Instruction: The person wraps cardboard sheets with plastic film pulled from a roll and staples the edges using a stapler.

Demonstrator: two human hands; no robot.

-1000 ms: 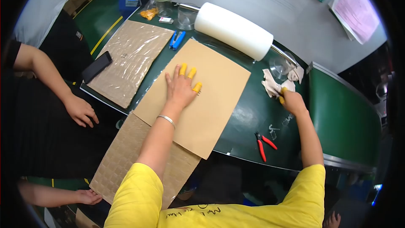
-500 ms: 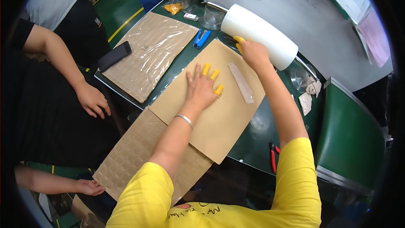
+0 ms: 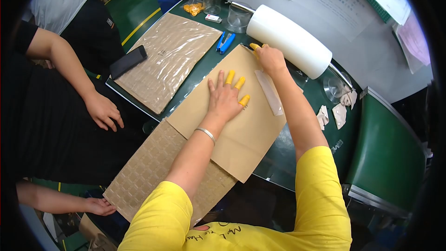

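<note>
A flat tan sheet of card or paper [image 3: 223, 144] lies across the green table at an angle. My left hand [image 3: 225, 102] rests flat on its middle, fingers spread, with yellow finger cots on several digits. At the sheet's far corner my right hand [image 3: 268, 58], also in yellow finger cots, has its fingers curled in; a dark slim thing shows by the fingertips, too small to name. A pale narrow strip [image 3: 269, 94] lies on the sheet, partly behind my right forearm. Beneath the near end is a brown embossed panel [image 3: 144, 172], its corner held by another person's hand [image 3: 100, 206].
A white film roll [image 3: 290, 42] on a metal rod stands behind the sheet. To the left lie a plastic-wrapped panel [image 3: 165, 60], a phone [image 3: 128, 62] and blue-handled pliers [image 3: 226, 42]. Pale scraps [image 3: 339, 115] are at right. Another person's hand [image 3: 103, 110] is at left.
My right hand has moved left and slightly down to the sheet's far corner. My left hand stays flat on the sheet. The red-handled tool at right is no longer visible.
</note>
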